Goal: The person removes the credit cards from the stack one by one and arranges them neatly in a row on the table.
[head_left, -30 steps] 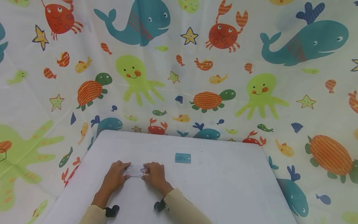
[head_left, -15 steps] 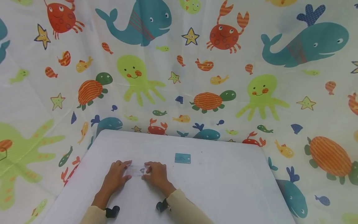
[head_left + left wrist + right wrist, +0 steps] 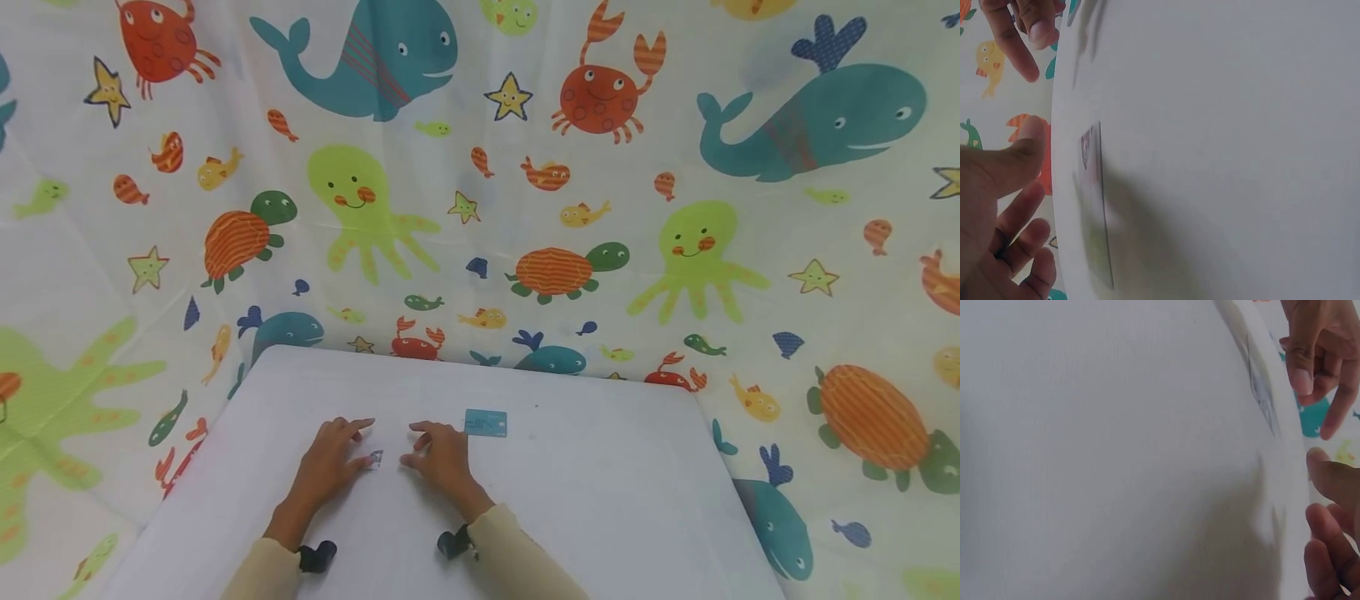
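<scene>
Teal card (image 3: 486, 422): near spread right hand (image 3: 444, 460)
Pale card (image 3: 377, 459): part-hidden by spread left hand (image 3: 330, 457)
Table (image 3: 600, 492): white
Backdrop (image 3: 465, 142): sea creatures

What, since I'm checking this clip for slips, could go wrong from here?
The pale card looks thin and seems to lie on the table, so any attempt to grip it might just slide it. The left hand hides most of that card in the head view, so its edges could be misjudged. The right hand is close to the teal card and might nudge it.
</scene>
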Demonstrator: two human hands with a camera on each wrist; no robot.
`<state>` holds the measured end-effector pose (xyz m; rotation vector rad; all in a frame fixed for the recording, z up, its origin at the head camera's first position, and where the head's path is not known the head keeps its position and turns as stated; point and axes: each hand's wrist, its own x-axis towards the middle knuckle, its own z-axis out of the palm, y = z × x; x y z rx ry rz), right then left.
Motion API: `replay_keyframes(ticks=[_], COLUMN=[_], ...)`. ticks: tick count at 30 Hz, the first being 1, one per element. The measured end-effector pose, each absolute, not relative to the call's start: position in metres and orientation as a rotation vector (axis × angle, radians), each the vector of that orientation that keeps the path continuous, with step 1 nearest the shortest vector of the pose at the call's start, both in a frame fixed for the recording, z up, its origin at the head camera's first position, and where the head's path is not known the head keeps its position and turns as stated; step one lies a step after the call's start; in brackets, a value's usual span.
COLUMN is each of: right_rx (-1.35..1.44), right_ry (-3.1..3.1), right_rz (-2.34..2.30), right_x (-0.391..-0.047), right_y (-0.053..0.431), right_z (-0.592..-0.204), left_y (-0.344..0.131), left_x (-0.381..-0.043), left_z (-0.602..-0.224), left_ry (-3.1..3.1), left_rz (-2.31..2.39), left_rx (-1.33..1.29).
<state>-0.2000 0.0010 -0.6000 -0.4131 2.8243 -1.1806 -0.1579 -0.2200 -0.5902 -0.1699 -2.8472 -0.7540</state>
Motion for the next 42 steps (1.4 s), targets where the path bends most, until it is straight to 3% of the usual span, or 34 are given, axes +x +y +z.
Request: replay_keyframes(ticks=[42], right_rx=[-0.303], right_ry=[2.982], right_rz=[-1.190], right_x=[-0.212], right_y=[0.098], right_z=[-0.595], left_y=[-0.133], left_x=[-0.192], left_z=[-0.577], left_ry=[-2.829], left_rz=[-0.904], left_rx=[-0.296])
